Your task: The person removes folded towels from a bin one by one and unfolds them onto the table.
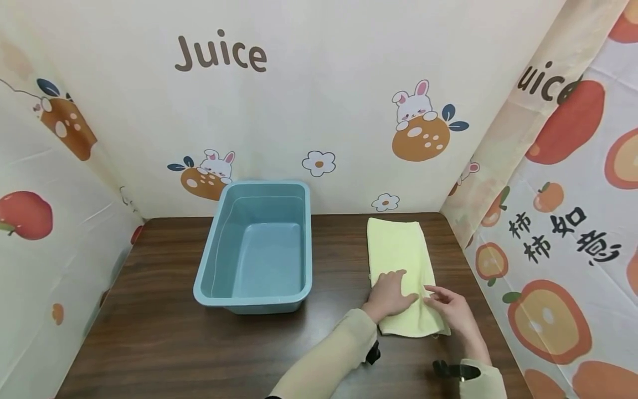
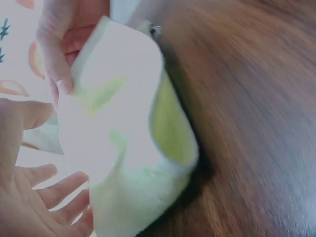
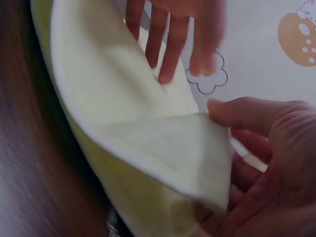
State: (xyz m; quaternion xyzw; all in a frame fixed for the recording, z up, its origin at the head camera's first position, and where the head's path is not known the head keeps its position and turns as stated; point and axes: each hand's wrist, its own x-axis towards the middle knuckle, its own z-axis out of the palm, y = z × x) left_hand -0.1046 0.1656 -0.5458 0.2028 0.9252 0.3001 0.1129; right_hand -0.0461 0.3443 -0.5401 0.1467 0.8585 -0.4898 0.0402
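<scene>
A pale yellow cloth (image 1: 396,244), seemingly a towel, lies lengthwise on the right of the table in the head view. My left hand (image 1: 391,296) is over its near half, fingers spread and gripping nothing. At the cloth's right edge, my right hand (image 1: 453,310) pinches a bit of fabric. The right wrist view shows the right thumb (image 3: 242,111) on top of the cloth's raised edge, with the other fingers partly hidden behind it. One side of the cloth (image 2: 173,126) bows up in a loose fold in the left wrist view.
A blue plastic basin (image 1: 271,260) stands left of the cloth, near the back wall. Dark wood-grain tabletop (image 1: 164,332) extends around both. Printed curtains (image 1: 319,100) enclose the back and sides.
</scene>
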